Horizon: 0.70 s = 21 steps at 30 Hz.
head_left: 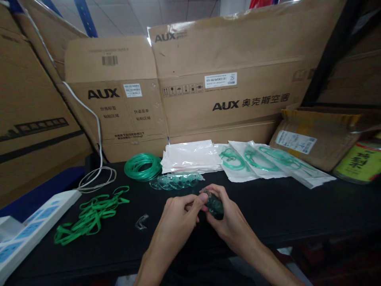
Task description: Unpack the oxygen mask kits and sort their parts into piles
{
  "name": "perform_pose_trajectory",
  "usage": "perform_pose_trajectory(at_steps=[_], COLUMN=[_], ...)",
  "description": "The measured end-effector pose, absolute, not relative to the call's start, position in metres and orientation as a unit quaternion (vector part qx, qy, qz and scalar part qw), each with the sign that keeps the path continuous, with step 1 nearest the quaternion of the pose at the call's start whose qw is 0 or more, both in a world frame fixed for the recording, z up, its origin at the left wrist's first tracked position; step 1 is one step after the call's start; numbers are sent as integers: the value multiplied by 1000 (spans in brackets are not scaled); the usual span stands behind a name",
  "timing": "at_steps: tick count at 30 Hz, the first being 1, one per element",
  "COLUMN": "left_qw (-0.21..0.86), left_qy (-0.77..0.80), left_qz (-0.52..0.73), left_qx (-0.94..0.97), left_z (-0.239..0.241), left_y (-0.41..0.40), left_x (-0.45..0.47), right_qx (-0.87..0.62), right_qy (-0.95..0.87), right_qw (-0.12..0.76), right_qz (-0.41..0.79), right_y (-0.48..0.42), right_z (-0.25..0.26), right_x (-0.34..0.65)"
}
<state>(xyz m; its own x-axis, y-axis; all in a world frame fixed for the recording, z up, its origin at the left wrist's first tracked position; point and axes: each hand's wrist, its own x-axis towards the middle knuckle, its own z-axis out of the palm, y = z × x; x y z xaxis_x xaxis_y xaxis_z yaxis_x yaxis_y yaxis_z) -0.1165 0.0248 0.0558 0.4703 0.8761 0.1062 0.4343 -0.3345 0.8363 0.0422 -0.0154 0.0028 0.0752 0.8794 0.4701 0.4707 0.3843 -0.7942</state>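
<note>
As fingers point(219, 191) grip, the mask point(214, 205) slants down-right.

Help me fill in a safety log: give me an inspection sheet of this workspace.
Surface: black tabletop, things along its back and left.
Job's things: translucent greenish piece, held; green tubing coil behind.
Clutter: green straps in a loose heap; small clear piece.
Hands: left hand and right hand both hold the greenish piece.
Cables: white cable, looped near the power strip.
Surroundings: cardboard behind.
</note>
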Motion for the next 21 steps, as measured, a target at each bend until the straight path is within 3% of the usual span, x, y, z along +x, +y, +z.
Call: perform_pose_trajectory(at_steps=[7, 15, 21], left_qw=[511, 452, 496], left_qy=[396, 356, 332], left_qz=[307, 319, 329], left_qx=[698, 753, 732], left_z=[34, 42, 43], left_y=[44, 47, 47], left_x=[-112, -123, -120], right_qx=[-471, -522, -517], right_qy=[-726, -570, -537], right_qw=[481, 569, 580], right_qz=[140, 281, 327], right_y=[-22, -14, -12], right_z=[-4, 7, 12], right_x=[39, 47, 48])
